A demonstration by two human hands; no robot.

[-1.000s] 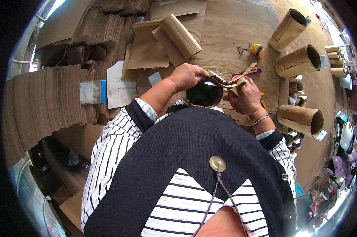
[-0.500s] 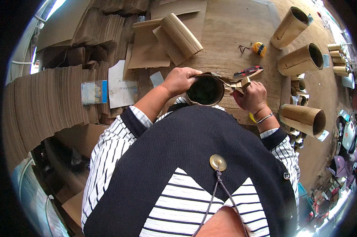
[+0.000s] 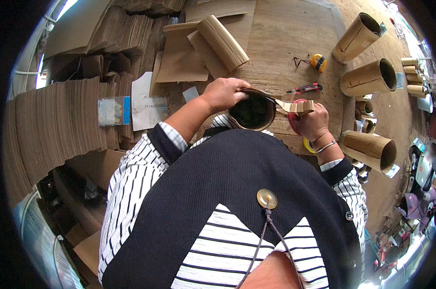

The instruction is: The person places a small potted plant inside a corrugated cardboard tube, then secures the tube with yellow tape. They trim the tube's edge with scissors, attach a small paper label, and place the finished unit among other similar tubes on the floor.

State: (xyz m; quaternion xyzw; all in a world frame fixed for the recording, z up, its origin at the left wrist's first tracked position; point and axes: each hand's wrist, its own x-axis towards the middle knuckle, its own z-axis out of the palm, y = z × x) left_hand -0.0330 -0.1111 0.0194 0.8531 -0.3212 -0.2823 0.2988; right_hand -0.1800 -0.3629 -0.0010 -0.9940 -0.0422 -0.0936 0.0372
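Close against my front stands a cardboard tube (image 3: 251, 113), its round mouth facing up and dark inside. My left hand (image 3: 223, 94) is closed on the tube's far left rim. From the rim's right side a creased tan strip (image 3: 294, 107) runs to my right hand (image 3: 314, 123), whose fingers are closed on its end. Whether the strip is cardboard or paper I cannot tell. A red ring-shaped thing (image 3: 293, 120) shows beside the right fingers; whether the hand holds it is unclear. Below the wrist lies a yellow ring (image 3: 308, 144), partly hidden.
On the wooden table (image 3: 290, 38) lie a red-and-black utility knife (image 3: 304, 89) and a yellow tape measure (image 3: 318, 62). Ribbed cardboard (image 3: 222, 43) lies at the back, with stacked cardboard sheets (image 3: 59, 125) on the left. Brown tubes (image 3: 368, 78) line the right side.
The tan strip beside the tube now stretches out more plainly to my right hand. The tan piece by the knife has gone from there. More of the red ring shows.
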